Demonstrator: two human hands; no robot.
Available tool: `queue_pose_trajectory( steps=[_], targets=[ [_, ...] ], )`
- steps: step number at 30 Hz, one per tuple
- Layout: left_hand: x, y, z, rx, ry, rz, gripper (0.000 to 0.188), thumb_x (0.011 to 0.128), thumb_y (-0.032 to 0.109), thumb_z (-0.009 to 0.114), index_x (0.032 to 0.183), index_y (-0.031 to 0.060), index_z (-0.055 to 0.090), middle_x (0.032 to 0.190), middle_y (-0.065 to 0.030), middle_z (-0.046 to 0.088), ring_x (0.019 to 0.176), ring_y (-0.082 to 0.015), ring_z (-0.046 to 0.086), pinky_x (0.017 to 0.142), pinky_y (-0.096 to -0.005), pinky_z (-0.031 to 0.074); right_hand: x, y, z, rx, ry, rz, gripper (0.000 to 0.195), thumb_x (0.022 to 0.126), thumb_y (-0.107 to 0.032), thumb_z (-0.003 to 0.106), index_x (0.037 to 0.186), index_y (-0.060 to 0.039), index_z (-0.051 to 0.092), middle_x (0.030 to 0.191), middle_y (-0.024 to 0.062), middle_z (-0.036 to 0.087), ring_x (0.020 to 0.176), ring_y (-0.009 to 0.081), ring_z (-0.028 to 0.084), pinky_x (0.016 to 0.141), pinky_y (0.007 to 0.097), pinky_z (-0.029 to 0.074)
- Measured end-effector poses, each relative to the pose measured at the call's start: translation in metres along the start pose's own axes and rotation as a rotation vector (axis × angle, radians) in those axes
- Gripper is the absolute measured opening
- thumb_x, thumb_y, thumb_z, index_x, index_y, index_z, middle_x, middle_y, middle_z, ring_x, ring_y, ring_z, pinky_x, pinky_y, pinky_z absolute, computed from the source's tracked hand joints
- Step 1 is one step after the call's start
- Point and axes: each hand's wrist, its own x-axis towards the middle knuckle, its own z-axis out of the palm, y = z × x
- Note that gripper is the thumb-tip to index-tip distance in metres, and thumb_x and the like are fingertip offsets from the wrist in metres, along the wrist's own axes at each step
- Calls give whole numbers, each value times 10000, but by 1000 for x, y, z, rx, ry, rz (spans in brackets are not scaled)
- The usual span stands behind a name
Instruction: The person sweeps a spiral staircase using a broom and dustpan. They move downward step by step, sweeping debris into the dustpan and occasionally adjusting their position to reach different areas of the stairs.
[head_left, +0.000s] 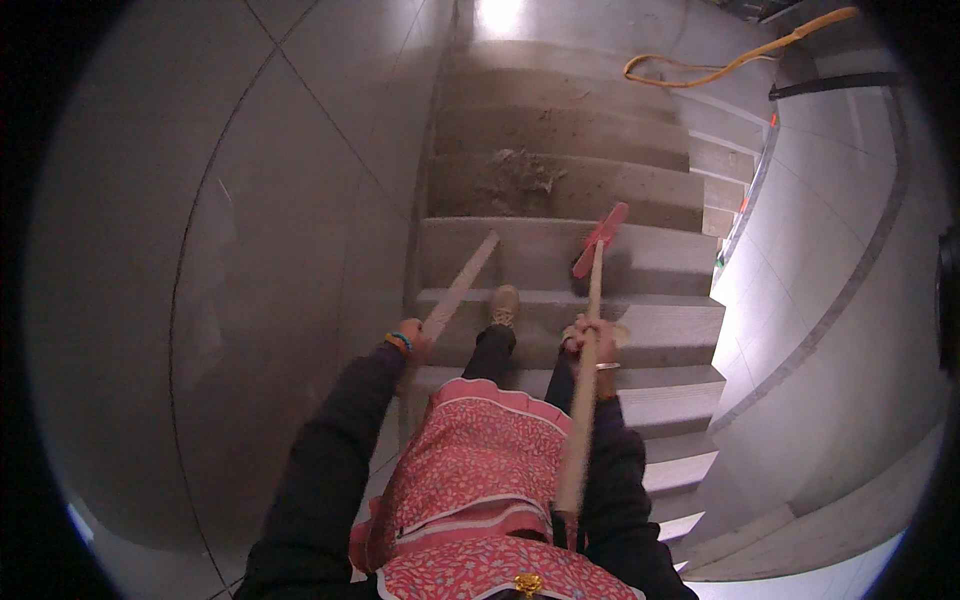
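Note:
My left hand (414, 339), with coloured bands at the wrist, grips a flat, pale wooden strip (459, 289) that slants up and away to the right. My right hand (596, 341), wearing a pale bracelet, is closed around the wooden handle (580, 427) of a broom. The pink broom head (600, 240) is at the handle's far end, over a stair, with dark bristles beneath it. Dusty debris (525, 172) lies in a heap on the steps just beyond, left of the broom head.
Concrete stairs (555, 259) run through the middle. My shoe (505, 304) is on a step. A large-panelled wall (300, 225) rises on the left; a pale curved wall (817, 300) stands on the right. A yellow-orange hose or cable (735, 66) loops at the upper right.

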Motion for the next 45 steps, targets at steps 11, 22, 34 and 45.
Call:
queue_pose_trajectory(
  steps=[11, 22, 34, 45],
  targets=[
    [32, 20, -105, 798, 131, -228, 232, 801, 249, 518, 918, 85, 632, 938, -136, 623, 890, -313, 596, 735, -419, 481, -14, -125, -125, 264, 86, 563, 213, 872, -168, 410, 1030, -25, 407, 721, 16, 450, 494, 86, 425, 393, 223, 378],
    [44, 40, -143, 891, 223, -165, 177, 794, 160, 488, 923, 113, 599, 911, -141, 624, 875, -306, 606, 700, -407, 482, -33, -113, -125, -347, 118, 599, 122, 872, -201, 468, 964, -162, 398, 584, -20, 414, 343, 80, 363, 300, 241, 336],
    [29, 49, -133, 1086, 377, -26, 159, 812, 152, 499, 963, 139, 548, 1021, -83, 565, 979, -250, 539, 840, -445, 382, -78, -73, -93, 304, 79, 652, 141, 924, -258, 378, 833, -158, 421, 596, -60, 370, 360, 66, 334, 356, 240, 328],
    [-9, 84, -17, 470, 227, 119, 474, 736, 337, 590, 1125, 77, 513, 1044, -157, 563, 973, -308, 545, 796, -421, 436, -104, 48, -41, 522, -196, 923, 241, 943, -247, 310, 1081, -125, 465, 644, -48, 386, 401, 66, 356, 417, 229, 359]
  ],
)
